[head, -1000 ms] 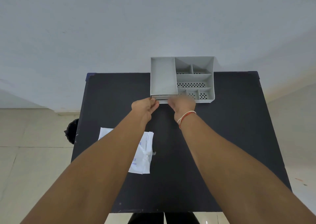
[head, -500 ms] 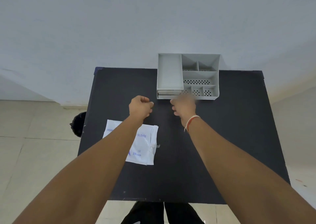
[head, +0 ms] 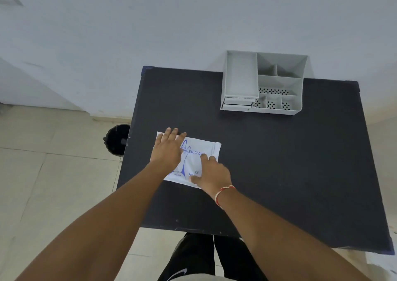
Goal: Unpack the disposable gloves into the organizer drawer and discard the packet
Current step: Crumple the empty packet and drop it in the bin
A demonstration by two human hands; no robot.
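Observation:
A white gloves packet (head: pixel 194 159) with blue print lies flat on the left part of the black table (head: pixel 268 156). My left hand (head: pixel 168 148) rests palm down on the packet's left half, fingers spread. My right hand (head: pixel 211 173) lies on its lower right corner, fingers on the plastic. Neither hand has lifted it. The grey organizer (head: pixel 263 83) stands at the table's far edge, and its small drawers (head: pixel 236 104) at the front left sit slightly pulled out.
A black bin (head: pixel 117 140) stands on the tiled floor just left of the table. A white wall runs behind the table. My legs show below the table's near edge.
Both hands have drawn back from the organizer's drawers and come down onto the gloves packet. The view has shifted left and down.

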